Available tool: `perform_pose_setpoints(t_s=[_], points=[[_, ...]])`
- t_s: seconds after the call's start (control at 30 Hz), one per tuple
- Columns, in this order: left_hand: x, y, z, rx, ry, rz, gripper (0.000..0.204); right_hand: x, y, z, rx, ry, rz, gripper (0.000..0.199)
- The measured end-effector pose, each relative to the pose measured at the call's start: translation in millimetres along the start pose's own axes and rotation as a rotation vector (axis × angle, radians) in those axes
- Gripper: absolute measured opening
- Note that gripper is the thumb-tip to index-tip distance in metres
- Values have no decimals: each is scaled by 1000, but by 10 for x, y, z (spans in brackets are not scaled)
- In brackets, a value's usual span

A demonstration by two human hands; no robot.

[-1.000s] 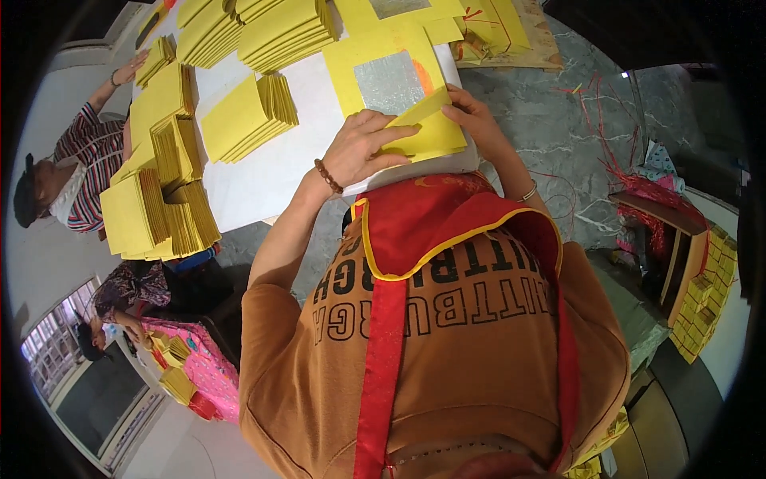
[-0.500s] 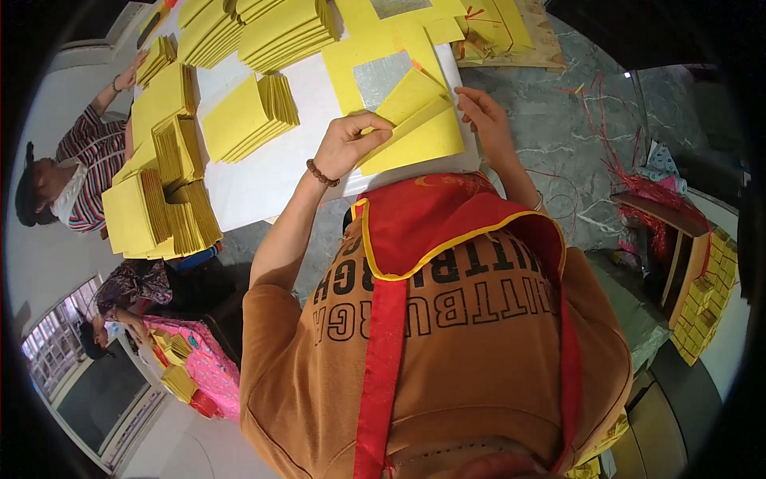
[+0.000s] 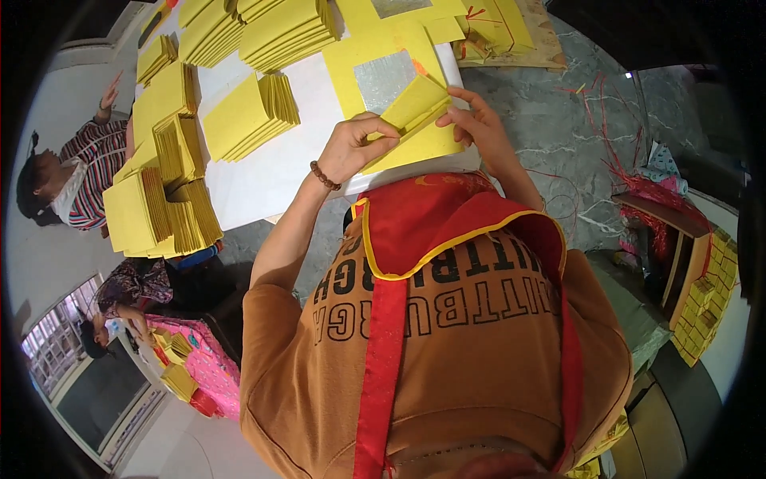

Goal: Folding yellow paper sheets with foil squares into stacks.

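**Both hands on a folded yellow sheet at the near edge of the surface**

A folded yellow sheet (image 3: 415, 104) is held between the two hands just above the near edge of the white surface (image 3: 279, 168). The left hand (image 3: 355, 148), a bead bracelet (image 3: 321, 176) on its wrist, has its fingers curled shut on the sheet's left end. The right hand (image 3: 479, 128) pinches the right end, fingers partly bent. Beneath the fold lies a flat yellow sheet with a silver square (image 3: 384, 80) in its middle.

Further out, one loose pile of folded yellow sheets (image 3: 251, 116) lies to the left, and about six more piles crowd the left and far edges, though the bent rim blurs the count. One person in a striped shirt (image 3: 84, 172) sits at the far left; another shows lower left beside a pink bag (image 3: 203, 363).
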State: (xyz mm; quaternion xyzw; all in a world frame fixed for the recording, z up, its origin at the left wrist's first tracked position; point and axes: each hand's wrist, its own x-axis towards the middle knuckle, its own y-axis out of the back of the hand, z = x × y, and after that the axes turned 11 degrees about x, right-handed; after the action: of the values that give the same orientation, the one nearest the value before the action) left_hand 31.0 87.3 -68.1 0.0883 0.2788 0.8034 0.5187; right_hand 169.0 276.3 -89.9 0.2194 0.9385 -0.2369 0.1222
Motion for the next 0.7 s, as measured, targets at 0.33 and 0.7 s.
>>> perform_pose_setpoints(t_s=[0.33, 0.7], points=[[-12, -40, 26, 116, -81, 43, 11, -2, 14, 43, 9, 1, 18, 37], [-21, -92, -23, 203, -238, 142, 9, -49, 69, 26, 0, -46, 108, 38]])
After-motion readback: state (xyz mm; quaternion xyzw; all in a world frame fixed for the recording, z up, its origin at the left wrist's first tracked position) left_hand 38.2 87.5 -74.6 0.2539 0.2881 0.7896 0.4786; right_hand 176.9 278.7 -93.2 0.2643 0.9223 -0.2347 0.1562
